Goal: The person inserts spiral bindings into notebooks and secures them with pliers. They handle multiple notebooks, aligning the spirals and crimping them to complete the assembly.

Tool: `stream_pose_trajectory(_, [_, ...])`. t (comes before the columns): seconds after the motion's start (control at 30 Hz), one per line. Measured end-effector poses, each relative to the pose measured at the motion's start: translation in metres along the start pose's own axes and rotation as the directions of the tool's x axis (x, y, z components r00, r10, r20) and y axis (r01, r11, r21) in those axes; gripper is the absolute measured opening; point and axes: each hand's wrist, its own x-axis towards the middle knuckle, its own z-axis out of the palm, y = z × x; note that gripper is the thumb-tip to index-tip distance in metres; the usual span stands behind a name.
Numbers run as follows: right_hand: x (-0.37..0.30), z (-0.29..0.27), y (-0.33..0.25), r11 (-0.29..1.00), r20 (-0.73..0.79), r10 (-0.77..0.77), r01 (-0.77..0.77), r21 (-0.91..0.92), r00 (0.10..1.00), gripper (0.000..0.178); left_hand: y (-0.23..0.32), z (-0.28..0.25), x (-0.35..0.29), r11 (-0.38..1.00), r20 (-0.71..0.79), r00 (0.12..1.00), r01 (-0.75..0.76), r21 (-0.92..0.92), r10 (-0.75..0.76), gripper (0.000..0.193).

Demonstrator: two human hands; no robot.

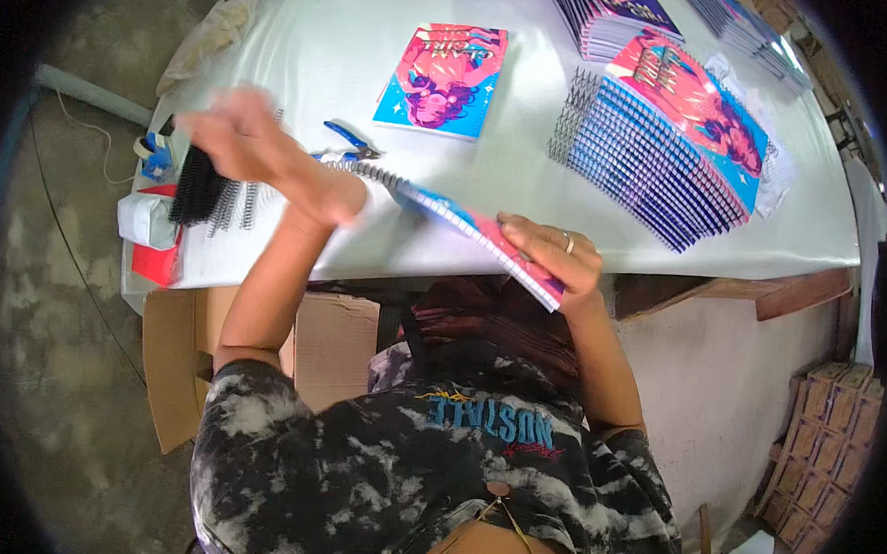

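White table (315,53): right grip (558,257) pinches a notebook (479,233) (left grip (243,143) blurred; I can't tell).

Black-white mottled T-shirt (358,479), blue lettering (492,422); ring (569,242); round brown pendant (498,488).

Table (530,182): glossy white top, across the upper half of the frame.
Beam (804,295): brown wood, below the table's right edge.
Floor (61,312): grey, mottled, down the left.
Bar (93,94): pale, upper left.
Carton (336,346): brown cardboard, open, lower left of centre.
Surface (699,384): pale grey, lower right; wall or floor, unclear.
Blocks (820,451): brown, stacked, lower right rim.
Light: bright sheen on the tabletop.
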Motion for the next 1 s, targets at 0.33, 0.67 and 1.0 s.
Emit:
stream_pose_trajectory(0.33, [-0.002,0.023,-0.033,0.998,-0.066,-0.001,0.005,0.059,0.998,0.031,0.013,-0.051,0.002,0.997,0.414,0.909,-0.063,0.037,0.042,0.103])
stream_pose_trajectory(0.67, [-0.003,0.008,-0.032,0.993,-0.083,0.11,-0.107,0.049,0.99,0.027,0.019,-0.029,0.017,0.994,0.566,0.82,0.035,0.104,-0.088,0.108])
stream_pose_trajectory(1.0, [-0.013,0.009,-0.034,0.751,-0.076,0.599,-0.527,0.397,0.797,0.023,0.032,-0.012,-0.001,1.0,0.645,0.764,-0.02,-0.017,0.026,0.037])
